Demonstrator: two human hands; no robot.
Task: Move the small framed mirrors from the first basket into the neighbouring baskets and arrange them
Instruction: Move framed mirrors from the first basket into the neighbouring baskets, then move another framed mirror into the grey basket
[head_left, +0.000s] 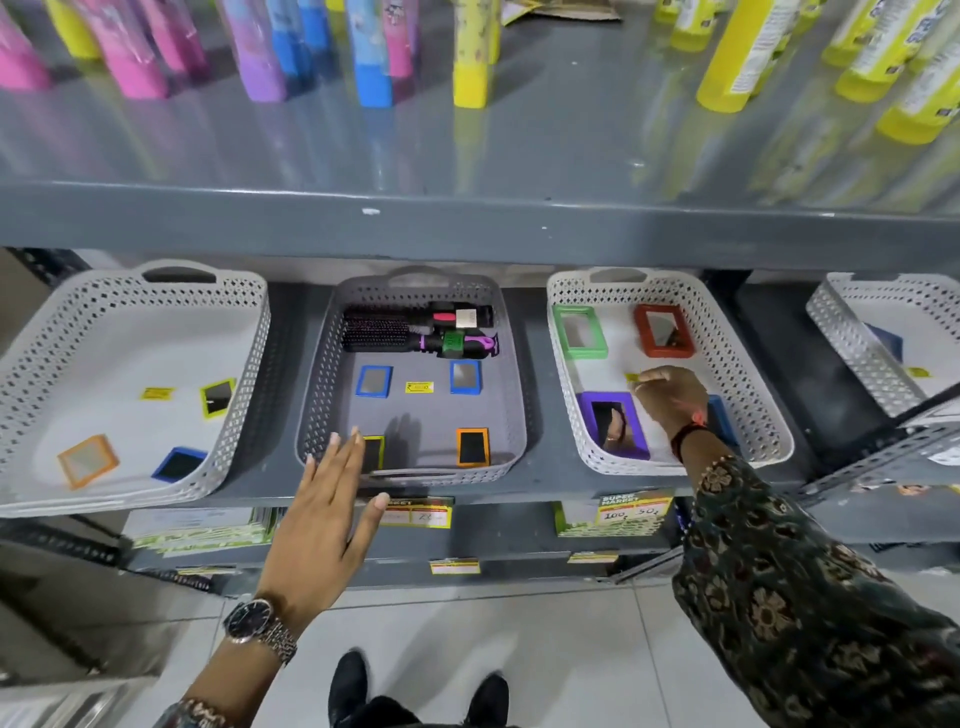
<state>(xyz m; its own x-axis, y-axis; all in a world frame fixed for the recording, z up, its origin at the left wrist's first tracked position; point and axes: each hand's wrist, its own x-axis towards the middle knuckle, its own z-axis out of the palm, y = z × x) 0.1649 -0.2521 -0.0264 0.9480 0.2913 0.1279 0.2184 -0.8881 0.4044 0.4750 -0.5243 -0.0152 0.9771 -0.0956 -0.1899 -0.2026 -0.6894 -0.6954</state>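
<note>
Reaching into the right white basket, the right hand hovers knuckles-up over its floor; fingers curl downward, and whether they hold anything cannot be told. This basket is perforated plastic with a looped handle, and holds rectangular framed mirrors: green and red at the back, purple at front left, and a blue one mostly hidden behind the wrist. A patterned sleeve and red thread band cover that arm.

The left hand is flat, fingers spread wide and holding nothing, over the front rim of the middle grey basket. It partly covers a yellow-framed mirror. Same basket: orange mirror at front right, two blue mirrors mid-floor, a yellow price sticker between them, two round bristle hairbrushes at the back.

The left white basket holds an orange mirror, a dark blue one, a yellow-green one.

All sit on a grey metal shelf. A metal-band wristwatch is on the left wrist.
</note>
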